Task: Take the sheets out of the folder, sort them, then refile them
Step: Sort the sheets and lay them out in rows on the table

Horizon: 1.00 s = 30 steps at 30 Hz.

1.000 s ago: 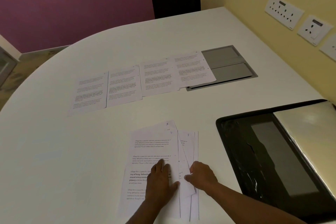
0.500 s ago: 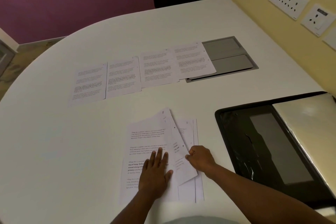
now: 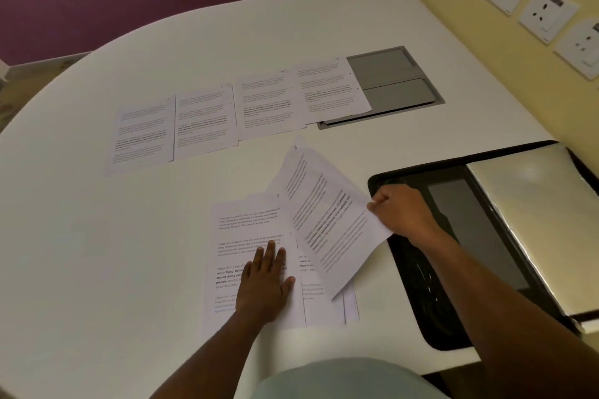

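A: Where's the sheet in play?

B: The lifted sheet [image 3: 324,220] is pinched at its right edge by the right hand [image 3: 402,214], fingers clamped on the paper. Its long axis runs from about 11 o'clock, where the numbered corner points, down to 5 o'clock.

A: And the other hand?

B: The left hand [image 3: 264,285] lies flat, fingers straight and together, pressing the remaining pile [image 3: 246,236] onto the tabletop [image 3: 81,253].

A: Where would it go?

B: Likely the row of four sheets [image 3: 240,110], at 12 o'clock from the pile. Its open end sits near 1 o'clock, so the right hand is nearer. The folder [image 3: 421,301] lies at 3 o'clock.
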{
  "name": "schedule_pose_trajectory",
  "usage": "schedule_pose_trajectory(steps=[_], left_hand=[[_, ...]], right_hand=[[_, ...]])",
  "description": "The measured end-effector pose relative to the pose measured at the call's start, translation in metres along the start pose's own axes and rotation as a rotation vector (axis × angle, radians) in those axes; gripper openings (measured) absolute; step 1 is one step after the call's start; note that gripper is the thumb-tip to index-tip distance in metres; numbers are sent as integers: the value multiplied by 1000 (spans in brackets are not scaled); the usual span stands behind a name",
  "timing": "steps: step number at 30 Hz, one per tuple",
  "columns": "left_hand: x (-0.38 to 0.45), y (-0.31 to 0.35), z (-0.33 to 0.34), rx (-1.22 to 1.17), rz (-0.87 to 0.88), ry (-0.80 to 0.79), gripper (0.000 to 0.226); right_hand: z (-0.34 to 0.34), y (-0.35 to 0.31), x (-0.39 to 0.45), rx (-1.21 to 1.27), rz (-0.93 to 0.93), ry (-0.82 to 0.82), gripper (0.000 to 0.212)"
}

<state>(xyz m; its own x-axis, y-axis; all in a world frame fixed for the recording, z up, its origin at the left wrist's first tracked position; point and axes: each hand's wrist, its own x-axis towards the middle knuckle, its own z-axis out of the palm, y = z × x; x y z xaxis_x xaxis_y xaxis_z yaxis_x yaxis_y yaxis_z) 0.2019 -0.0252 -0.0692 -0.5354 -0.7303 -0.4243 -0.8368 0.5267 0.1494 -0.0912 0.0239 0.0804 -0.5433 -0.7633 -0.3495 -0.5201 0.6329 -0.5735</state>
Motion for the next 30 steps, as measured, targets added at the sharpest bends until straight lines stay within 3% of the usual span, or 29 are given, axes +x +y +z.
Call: schedule_pose_trajectory(steps=[3, 6, 8, 12, 15, 19, 23, 30], left_hand=[[3, 4, -5, -30, -31, 7, 77], [7, 23, -21, -207, -26, 148, 85], [15, 46, -42, -535, -47, 236, 74], [46, 95, -102, -1230, -111, 128, 49], [79, 120, -134, -1470, -122, 130, 42], [126, 146, -168, -1473, -174, 215, 34], [179, 172, -184, -1294, -190, 300, 40], [289, 217, -197, -1122, -176, 400, 31]], right_hand=[[-37, 2, -1, 79, 21, 76, 14], [-63, 12, 3, 311, 47, 193, 11], [-72, 19, 7, 467, 68, 222, 11], [-78, 33, 22, 688, 138, 218, 12], [-82, 42, 44, 745, 185, 214, 13], [-93, 56, 87, 727, 190, 217, 16], [-111, 72, 148, 720, 211, 198, 17], [-142, 95, 271, 674, 186, 211, 12]])
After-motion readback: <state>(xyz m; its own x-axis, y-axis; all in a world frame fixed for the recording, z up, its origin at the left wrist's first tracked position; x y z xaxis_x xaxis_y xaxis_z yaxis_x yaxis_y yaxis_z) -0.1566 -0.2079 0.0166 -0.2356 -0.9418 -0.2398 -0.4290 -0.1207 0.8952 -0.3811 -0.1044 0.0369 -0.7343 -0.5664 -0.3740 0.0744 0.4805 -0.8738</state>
